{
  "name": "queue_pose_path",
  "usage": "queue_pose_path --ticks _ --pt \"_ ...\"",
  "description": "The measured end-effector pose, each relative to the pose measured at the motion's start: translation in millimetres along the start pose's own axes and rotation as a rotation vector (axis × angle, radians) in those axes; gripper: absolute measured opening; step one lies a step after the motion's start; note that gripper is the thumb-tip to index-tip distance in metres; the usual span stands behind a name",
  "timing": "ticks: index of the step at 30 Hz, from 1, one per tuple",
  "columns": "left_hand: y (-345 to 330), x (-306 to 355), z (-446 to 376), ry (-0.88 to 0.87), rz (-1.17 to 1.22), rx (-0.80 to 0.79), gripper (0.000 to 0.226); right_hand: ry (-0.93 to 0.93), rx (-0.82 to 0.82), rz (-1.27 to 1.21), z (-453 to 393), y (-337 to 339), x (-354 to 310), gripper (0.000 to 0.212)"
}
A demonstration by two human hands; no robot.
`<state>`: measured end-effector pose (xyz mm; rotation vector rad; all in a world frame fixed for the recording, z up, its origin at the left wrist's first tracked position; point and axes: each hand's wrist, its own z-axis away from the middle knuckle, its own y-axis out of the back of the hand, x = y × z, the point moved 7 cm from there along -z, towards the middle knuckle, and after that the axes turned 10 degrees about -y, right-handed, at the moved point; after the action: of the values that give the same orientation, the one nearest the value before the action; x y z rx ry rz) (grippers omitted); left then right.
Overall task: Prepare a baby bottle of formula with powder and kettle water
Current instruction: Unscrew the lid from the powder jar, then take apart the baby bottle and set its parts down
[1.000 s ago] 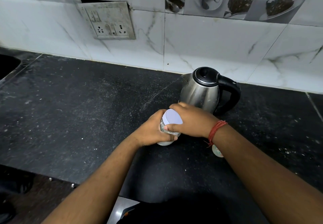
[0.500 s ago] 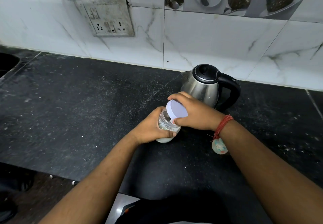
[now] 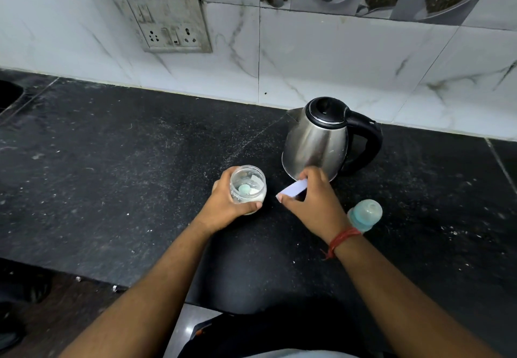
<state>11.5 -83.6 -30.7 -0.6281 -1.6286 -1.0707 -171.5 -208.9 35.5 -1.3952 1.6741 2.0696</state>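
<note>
Hands work mid-surface: left hand (image 3: 223, 204) grips the opened powder jar (image 3: 247, 187), right hand (image 3: 313, 198) pinches its lid (image 3: 293, 189). Bottle (image 3: 365, 215) near the front edge, kettle (image 3: 319, 139) behind. Best set the lid down flat, steadying the jar.

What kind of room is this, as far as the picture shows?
Most likely a home kitchen: a black stone countertop, a steel electric kettle with a black handle, and white marble-look wall tiles with a socket plate.
</note>
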Motion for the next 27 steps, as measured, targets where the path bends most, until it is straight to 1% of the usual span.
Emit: queue_pose_path --ticks 2,6,15,20,23,25,27 --pt "3 -6 2 0.019 0.005 0.022 0.092 -0.013 0.007 0.027 8 -9 11 0.048" --pt "3 -14 4 0.044 0.009 0.038 0.088 -0.025 -0.034 0.063 18 -26 29 0.045" --pt "-2 -16 4 0.010 0.032 -0.015 0.087 -0.049 -0.109 0.121 27 -57 54 0.043" --pt "-2 -15 3 0.011 0.038 -0.056 0.093 -0.068 -0.105 0.205 30 -59 61 0.059" --pt "-3 -15 4 0.032 0.045 -0.097 0.106 -0.063 -0.097 0.224 31 -57 61 0.069" --pt "-1 -12 7 0.041 0.050 -0.096 0.115 -0.047 -0.075 0.213 31 -54 59 0.071" --pt "5 -7 8 0.033 0.053 -0.058 0.115 -0.029 -0.060 0.194 30 -51 54 0.069"
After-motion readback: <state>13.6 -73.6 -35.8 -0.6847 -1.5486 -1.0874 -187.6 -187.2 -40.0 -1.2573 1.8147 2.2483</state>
